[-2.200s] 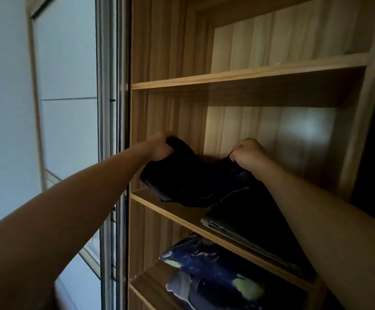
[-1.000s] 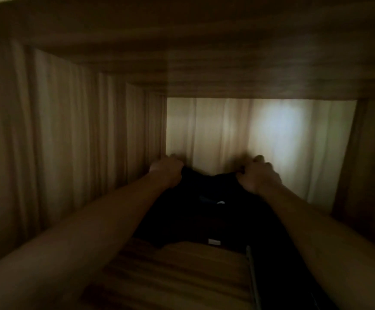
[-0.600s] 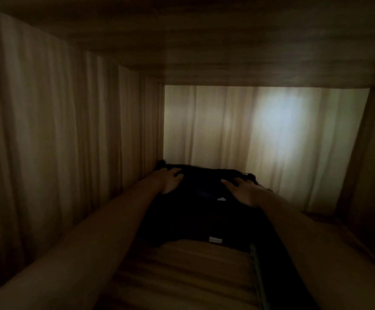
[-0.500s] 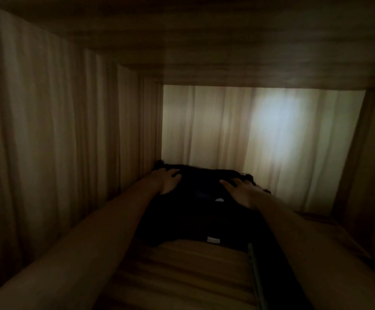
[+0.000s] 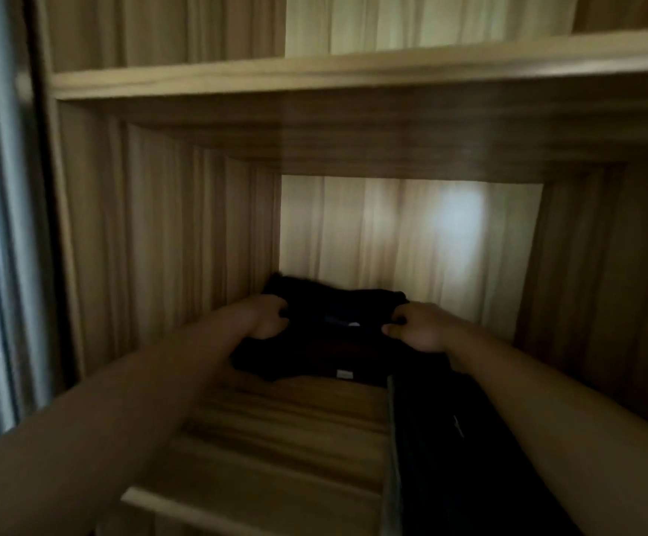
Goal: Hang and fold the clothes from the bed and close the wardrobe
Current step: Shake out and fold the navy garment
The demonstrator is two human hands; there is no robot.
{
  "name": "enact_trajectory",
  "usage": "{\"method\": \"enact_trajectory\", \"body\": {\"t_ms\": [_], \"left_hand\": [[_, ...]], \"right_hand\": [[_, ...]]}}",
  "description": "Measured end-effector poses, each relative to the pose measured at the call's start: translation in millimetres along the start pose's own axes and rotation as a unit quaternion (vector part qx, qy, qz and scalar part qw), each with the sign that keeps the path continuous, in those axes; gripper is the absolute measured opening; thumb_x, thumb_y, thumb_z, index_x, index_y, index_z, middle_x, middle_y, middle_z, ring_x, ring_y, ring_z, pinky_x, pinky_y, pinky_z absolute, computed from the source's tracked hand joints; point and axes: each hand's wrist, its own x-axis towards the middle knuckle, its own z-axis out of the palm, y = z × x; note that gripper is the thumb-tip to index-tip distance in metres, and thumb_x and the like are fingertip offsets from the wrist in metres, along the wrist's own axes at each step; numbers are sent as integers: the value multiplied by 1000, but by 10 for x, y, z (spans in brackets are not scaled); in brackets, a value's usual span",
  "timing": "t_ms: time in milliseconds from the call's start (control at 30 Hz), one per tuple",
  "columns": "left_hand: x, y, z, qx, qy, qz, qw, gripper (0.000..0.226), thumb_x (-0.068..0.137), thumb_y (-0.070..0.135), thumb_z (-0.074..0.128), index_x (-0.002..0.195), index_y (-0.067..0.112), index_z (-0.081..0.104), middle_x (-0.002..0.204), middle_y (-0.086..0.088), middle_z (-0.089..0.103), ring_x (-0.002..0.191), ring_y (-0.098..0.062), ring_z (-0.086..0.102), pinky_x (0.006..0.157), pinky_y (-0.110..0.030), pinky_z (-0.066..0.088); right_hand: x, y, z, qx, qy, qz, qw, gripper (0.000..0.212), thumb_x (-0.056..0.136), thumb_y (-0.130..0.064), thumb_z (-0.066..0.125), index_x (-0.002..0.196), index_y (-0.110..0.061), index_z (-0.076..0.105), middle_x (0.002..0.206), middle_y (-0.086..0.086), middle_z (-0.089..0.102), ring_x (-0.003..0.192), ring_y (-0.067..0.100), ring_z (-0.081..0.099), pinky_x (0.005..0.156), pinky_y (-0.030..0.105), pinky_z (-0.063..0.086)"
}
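A folded black garment (image 5: 334, 334) lies at the back of a wooden wardrobe shelf (image 5: 276, 439), close to the rear panel. My left hand (image 5: 266, 317) grips its left edge with curled fingers. My right hand (image 5: 415, 328) grips its right edge the same way. Both arms reach deep into the compartment. A small pale label shows at the garment's front edge.
A second stack of dark folded clothes (image 5: 450, 450) fills the right side of the same shelf, under my right forearm. Another shelf (image 5: 353, 71) runs overhead. The sliding door frame (image 5: 1, 226) stands at the far left.
Half a second ago both hands lay flat on the garment; now their fingers are curled round its edges. My head has pulled back, so the shelf above and the door frame show.
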Motion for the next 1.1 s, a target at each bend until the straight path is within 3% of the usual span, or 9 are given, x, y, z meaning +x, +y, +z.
{"method": "enact_trajectory", "body": {"t_ms": [133, 267, 367, 633, 767, 867, 967, 1033, 1100], "left_hand": [[-738, 236, -167, 25, 1, -4, 1000, 57, 103, 40, 47, 155, 17, 34, 160, -6, 34, 141, -24, 40, 112, -31, 37], [-1464, 496, -273, 50, -46, -15, 998, 48, 106, 33, 40, 149, 11, 43, 150, -9, 46, 130, -25, 49, 107, -32, 43], [-1928, 568, -335, 47, -81, -31, 995, 40, 105, 28, 42, 137, 7, 55, 137, -10, 56, 120, -26, 56, 103, -37, 49], [-2751, 231, -477, 21, -102, -55, 993, 34, 101, 29, 51, 122, 6, 65, 119, -10, 67, 101, -23, 65, 84, -31, 53], [-3069, -65, -505, 37, -92, -29, 995, 29, 104, 31, 48, 111, 10, 67, 115, -10, 67, 106, -26, 64, 87, -34, 53], [-3203, -322, -543, 36, -14, -24, 999, 27, 103, 27, 49, 112, 9, 67, 115, -9, 67, 107, -25, 63, 77, -26, 48], [-3273, -602, -457, -1, 185, -36, 982, 20, 97, 29, 55, 107, 16, 66, 116, -8, 62, 103, -25, 63, 84, -34, 52], [-3333, -794, -281, -83, 294, -58, 951, 36, 94, 30, 59, 128, 18, 57, 129, -11, 50, 112, -30, 59, 92, -41, 53], [-3361, -929, -82, -154, 329, -59, 930, 57, 92, 28, 63, 143, 18, 41, 142, -12, 38, 120, -34, 56, 97, -44, 51]], "right_hand": [[-500, -149, -170, -28, 1, -29, 999, 58, 94, -54, 58, 141, -20, 55, 146, 5, 53, 126, 22, 53, 85, 23, 39], [-959, -361, -247, -33, -7, -49, 998, 49, 90, -55, 63, 128, -24, 63, 129, 0, 59, 103, 15, 53, 75, 25, 41], [-1281, -521, -289, -36, -20, -62, 997, 44, 89, -57, 63, 119, -25, 65, 113, -4, 58, 98, 13, 53, 67, 25, 40], [-1929, -1004, -412, -1, -25, -77, 997, 35, 87, -55, 67, 100, -22, 69, 102, -6, 61, 93, 12, 57, 75, 26, 50], [-2150, -1274, -384, 0, -42, -78, 996, 35, 90, -57, 64, 98, -23, 65, 99, -5, 61, 88, 11, 58, 60, 23, 44], [-2198, -1478, -378, -6, -27, -92, 995, 33, 91, -56, 63, 95, -24, 66, 98, -5, 62, 90, 11, 58, 65, 24, 44], [-2187, -1744, -379, -17, 21, -117, 993, 36, 93, -54, 60, 93, -19, 68, 94, -1, 66, 85, 14, 62, 62, 27, 45], [-2160, -2033, -422, -26, 82, -152, 985, 33, 94, -54, 57, 91, -22, 66, 89, -2, 66, 79, 13, 62, 60, 28, 47], [-2126, -2375, -525, -55, 147, -196, 968, 30, 95, -55, 53, 89, -26, 59, 86, -5, 64, 76, 11, 59, 62, 31, 50]]}}
